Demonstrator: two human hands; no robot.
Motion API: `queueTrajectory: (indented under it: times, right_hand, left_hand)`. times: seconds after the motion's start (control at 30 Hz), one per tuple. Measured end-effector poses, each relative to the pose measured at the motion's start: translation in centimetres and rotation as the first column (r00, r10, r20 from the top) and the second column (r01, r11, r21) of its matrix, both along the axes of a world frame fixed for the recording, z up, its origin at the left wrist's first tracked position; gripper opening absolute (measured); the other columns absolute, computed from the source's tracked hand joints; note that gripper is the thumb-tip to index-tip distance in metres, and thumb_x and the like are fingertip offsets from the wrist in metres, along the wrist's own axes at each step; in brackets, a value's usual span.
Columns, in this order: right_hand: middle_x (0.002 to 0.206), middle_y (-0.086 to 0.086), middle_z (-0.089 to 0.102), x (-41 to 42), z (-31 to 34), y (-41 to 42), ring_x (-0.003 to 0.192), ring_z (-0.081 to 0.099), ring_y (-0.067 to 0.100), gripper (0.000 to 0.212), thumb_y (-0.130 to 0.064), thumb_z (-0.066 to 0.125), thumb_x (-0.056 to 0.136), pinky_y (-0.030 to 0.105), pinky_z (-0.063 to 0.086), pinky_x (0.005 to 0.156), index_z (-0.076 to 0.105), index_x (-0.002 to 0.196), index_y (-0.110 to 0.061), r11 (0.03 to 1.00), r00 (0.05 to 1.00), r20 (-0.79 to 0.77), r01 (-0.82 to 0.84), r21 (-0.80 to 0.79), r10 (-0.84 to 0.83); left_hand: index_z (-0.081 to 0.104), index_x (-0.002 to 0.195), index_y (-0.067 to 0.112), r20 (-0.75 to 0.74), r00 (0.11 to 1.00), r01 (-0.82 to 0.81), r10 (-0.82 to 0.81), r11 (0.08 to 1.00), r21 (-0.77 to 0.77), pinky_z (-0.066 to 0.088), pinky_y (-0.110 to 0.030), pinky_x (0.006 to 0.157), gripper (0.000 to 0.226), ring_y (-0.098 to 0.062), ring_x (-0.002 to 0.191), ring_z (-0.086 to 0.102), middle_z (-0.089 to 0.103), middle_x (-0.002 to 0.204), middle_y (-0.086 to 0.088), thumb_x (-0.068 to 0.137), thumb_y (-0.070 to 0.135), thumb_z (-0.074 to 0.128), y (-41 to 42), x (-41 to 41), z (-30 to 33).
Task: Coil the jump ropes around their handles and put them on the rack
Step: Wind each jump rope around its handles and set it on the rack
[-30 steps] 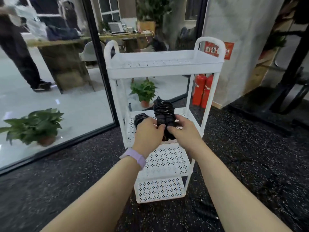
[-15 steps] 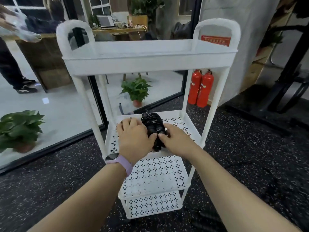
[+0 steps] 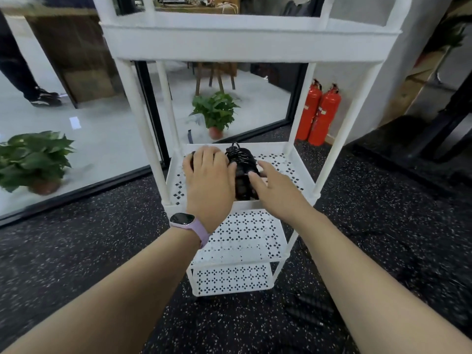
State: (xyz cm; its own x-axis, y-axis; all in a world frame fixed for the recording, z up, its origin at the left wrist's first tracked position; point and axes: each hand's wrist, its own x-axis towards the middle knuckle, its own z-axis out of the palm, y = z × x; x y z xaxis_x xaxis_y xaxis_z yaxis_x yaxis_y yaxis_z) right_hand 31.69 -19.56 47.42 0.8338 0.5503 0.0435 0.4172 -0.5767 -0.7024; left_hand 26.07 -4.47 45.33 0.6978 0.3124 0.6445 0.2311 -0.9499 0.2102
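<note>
Floor (image 3: pixel 383 226): dark rubber with pale speckles; it carries the rack, and a glass wall runs along its far edge.
Rack (image 3: pixel 245 42): white plastic, four tiers on thin posts, the lower shelves pierced with a small diamond pattern.
Second shelf (image 3: pixel 288 164): the tier both hands reach into, below the top tray.
Plants (image 3: pixel 33 159): one potted plant beyond the glass at the left, a second seen through the rack's back.
Fire extinguishers (image 3: pixel 319 113): two red ones standing together just right of the rack, against the wall.
Left hand (image 3: pixel 209 180): palm down near the shelf's left edge, fingers curled over a dark thing mostly hidden beneath it; a lilac watch (image 3: pixel 189 224) on the wrist.
Right hand (image 3: pixel 275 190): fingers fairly straight, resting against the right side of the bundle, not wrapped round it.
Coiled jump rope (image 3: pixel 241 167): black bundle lying on the second shelf between the two hands, toward its front edge.
Rope on the floor (image 3: pixel 306 310): dark coiled shape right of the rack's foot, too blurred to make out.
</note>
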Motion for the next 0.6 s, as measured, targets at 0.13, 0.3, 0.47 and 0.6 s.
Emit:
queueTrajectory:
  times: [0.13,0.3,0.47,0.6]
  right_hand:
    - [0.144,0.000,0.058,-2.0,1.3,-3.1,0.133,0.052,0.014,0.047,-0.037,0.046,0.109,0.034,0.042,0.110,0.046,0.151,-0.017,0.992,0.985,0.159,0.043,0.120,-0.062]
    - [0.094,-0.004,0.072,-4.2,2.2,-10.8,0.085,0.067,0.011,0.021,-0.023,0.053,0.105,0.031,0.053,0.078,0.066,0.121,-0.018,0.973,0.942,0.285,0.124,0.193,-0.177]
    - [0.088,-0.015,0.066,-5.8,2.0,-21.1,0.079,0.060,-0.005,0.016,-0.025,0.055,0.105,0.013,0.041,0.067,0.066,0.116,-0.020,0.915,0.876,0.272,0.358,0.187,-0.398]
    - [0.091,-0.009,0.068,-7.8,0.1,-28.2,0.084,0.063,0.004,0.014,-0.025,0.059,0.104,0.027,0.050,0.076,0.067,0.112,-0.018,0.887,0.847,0.264,0.443,0.130,-0.461]
  left_hand:
    - [0.057,0.087,0.014,0.158,0.979,0.132,-0.126,0.991,-0.027,0.029,-0.039,0.082,0.023,-0.026,0.079,0.048,0.053,0.080,-0.001,0.102,0.016,0.039,-3.4,-1.0,2.0]
    - [0.036,0.074,0.020,0.105,0.866,0.498,-0.488,0.862,-0.094,0.032,-0.040,0.072,0.026,-0.020,0.068,0.031,0.031,0.066,0.008,0.097,0.015,0.049,-12.1,-2.7,2.8]
    - [0.042,0.083,0.017,-0.083,0.753,0.624,-0.653,0.748,-0.228,0.027,-0.038,0.070,0.015,-0.023,0.072,0.038,0.037,0.069,0.007,0.092,0.016,0.055,-20.6,-2.4,2.4]
    - [0.050,0.094,0.018,-0.122,0.622,0.738,-0.773,0.631,-0.237,0.037,-0.042,0.078,0.010,-0.024,0.077,0.044,0.044,0.074,0.010,0.103,0.021,0.048,-26.7,-1.6,1.2]
